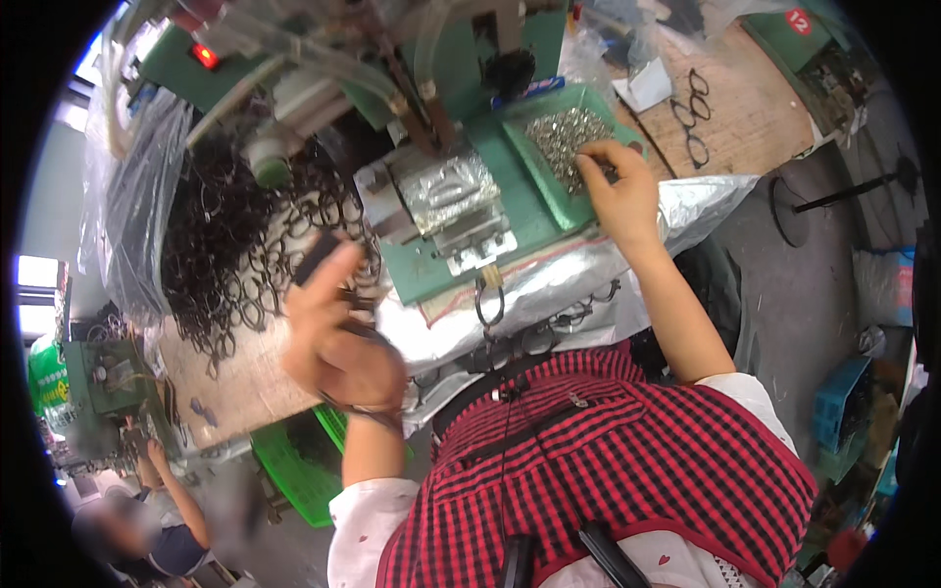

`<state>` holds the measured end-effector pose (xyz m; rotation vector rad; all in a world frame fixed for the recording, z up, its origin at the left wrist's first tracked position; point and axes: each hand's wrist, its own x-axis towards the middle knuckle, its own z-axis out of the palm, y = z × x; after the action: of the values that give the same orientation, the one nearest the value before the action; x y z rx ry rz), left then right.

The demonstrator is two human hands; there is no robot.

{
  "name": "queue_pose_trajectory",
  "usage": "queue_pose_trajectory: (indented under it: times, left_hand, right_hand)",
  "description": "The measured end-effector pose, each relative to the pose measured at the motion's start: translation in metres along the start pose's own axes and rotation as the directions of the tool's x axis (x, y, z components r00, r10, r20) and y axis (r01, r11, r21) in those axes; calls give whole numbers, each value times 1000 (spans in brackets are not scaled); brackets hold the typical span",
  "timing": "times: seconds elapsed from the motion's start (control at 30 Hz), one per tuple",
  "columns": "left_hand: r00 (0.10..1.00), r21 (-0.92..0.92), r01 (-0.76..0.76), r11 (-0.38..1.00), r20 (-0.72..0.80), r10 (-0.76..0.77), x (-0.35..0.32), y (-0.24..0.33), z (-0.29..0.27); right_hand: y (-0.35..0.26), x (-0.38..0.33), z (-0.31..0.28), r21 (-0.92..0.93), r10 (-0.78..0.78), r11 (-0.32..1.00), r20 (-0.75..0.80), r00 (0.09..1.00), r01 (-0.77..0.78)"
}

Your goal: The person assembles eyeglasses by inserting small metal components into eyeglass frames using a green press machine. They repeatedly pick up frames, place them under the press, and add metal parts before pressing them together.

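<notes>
My left hand (331,331) is raised beside the green press machine (441,127) and grips a dark eyeglass frame (319,257), blurred by motion. Left of it lies a big heap of dark eyeglass frames (221,245) on the bench. My right hand (613,186) reaches into a green tray (559,191) with its fingertips pinched over a pile of small shiny metal parts (564,132). Whether a part sits between the fingers cannot be made out. A silver foil-covered block (446,191) sits on the machine bed between my hands.
Clear plastic sheeting (132,196) hangs at the left. A wooden board (740,108) at the back right carries a few dark frames (691,113). A green crate (299,461) stands below the bench. Another person (147,519) works at a machine at the lower left.
</notes>
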<state>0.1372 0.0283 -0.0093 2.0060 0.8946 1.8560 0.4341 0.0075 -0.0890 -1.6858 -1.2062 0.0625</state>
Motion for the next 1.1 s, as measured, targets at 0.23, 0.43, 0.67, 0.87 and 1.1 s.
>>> queue_pose_trajectory:
  times: [0.23, 0.43, 0.67, 0.87, 1.1]
  left_hand:
    - [873, -71, -412, 909, 257, 415, -10, -24, 54]
    - [788, -86, -488, 869, 385, 481, -5, -27, 41]
    - [756, -73, -501, 862, 449, 477, 3, -22, 35]
    - [940, 357, -310, 881, 253, 228, -52, -3, -32]
    - [962, 563, 236, 792, -249, -110, 29, -24, -140]
  right_hand:
    - [-18, 38, -6, 248, 152, 957, 10, 988, -149]
    - [16, 31, -2, -49, -133, 990, -32, 991, 131]
    - [17, 51, 42, -284, -460, 783, 334, 822, 554]
    - [4, 36, 15, 314, 79, 948, -65, 995, -54]
    - [26, 29, 34, 749, 427, 578, 61, 902, -324]
